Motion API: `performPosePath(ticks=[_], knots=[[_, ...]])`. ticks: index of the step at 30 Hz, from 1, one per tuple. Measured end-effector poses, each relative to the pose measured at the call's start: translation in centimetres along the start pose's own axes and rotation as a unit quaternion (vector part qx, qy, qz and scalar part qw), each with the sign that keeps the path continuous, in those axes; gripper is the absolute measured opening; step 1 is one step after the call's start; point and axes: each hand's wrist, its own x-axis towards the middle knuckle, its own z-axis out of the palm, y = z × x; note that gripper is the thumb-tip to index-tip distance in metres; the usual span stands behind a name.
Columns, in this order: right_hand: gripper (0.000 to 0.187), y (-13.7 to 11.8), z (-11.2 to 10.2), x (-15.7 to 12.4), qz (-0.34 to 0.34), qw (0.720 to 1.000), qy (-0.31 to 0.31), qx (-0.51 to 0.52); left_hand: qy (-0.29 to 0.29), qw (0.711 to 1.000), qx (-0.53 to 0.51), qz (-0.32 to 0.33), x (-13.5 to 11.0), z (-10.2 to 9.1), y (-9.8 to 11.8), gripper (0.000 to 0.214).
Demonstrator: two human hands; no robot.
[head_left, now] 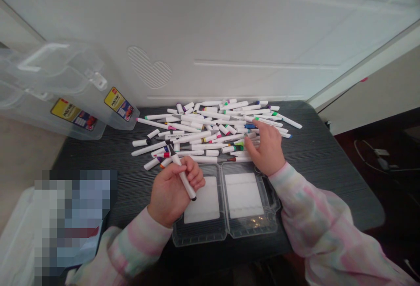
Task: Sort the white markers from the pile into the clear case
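A heap of several white marker pens point(213, 126) with coloured caps lies across the back of a dark table point(328, 163). My left hand point(173, 189) is closed around one white marker point(182, 176), held tilted with its dark tip toward me. My right hand point(267, 148) rests on the right side of the heap, fingers spread and touching the pens. Between my hands a clear plastic case point(226, 205) lies opened flat, both halves showing white inserts.
Two clear plastic storage boxes point(65, 89) with yellow labels lean at the table's back left. A white panelled wall or door point(229, 36) stands behind the table. A blurred patch point(72, 216) covers the near left. Cables point(377, 157) lie on the floor to the right.
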Motion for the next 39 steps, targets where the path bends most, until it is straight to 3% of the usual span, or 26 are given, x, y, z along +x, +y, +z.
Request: performPosePath(ticks=[9,22,26,31,32,34,36,37,39], knots=[[0.039,0.0,-0.1,0.1,0.006,0.999,-0.036,0.003,0.000,1.000,0.009,0.000,0.1,-0.1,-0.1,0.014],[0.029,0.0,-0.6,0.7,-0.009,0.997,0.024,0.067,-0.008,1.000,0.002,0.004,0.0,0.0,-0.1,0.013],[0.024,-0.2,-2.6,2.3,-0.019,0.992,0.069,0.109,-0.003,1.000,0.001,0.005,0.0,-0.1,-0.2,0.013],[0.022,0.7,-7.0,5.6,-0.011,0.971,0.188,0.149,0.004,1.000,0.004,0.005,0.0,0.1,-0.2,0.012],[0.022,1.2,-7.9,6.3,0.000,0.963,0.216,0.162,0.008,1.000,0.004,0.005,-0.1,0.1,-0.1,0.012],[0.020,2.2,-9.5,7.4,0.012,0.923,0.316,0.220,0.017,1.000,0.004,0.004,-0.1,0.2,-0.1,0.012],[0.018,3.0,-10.9,8.2,0.032,0.881,0.372,0.292,0.029,1.000,0.001,0.003,0.0,0.3,-0.1,0.012],[0.018,3.2,-11.4,8.3,0.049,0.865,0.386,0.318,0.034,0.999,-0.001,0.003,0.0,0.4,-0.1,0.012],[0.016,3.4,-12.1,8.3,0.085,0.869,0.339,0.351,0.039,0.999,-0.003,0.002,0.0,0.5,0.0,0.012]])
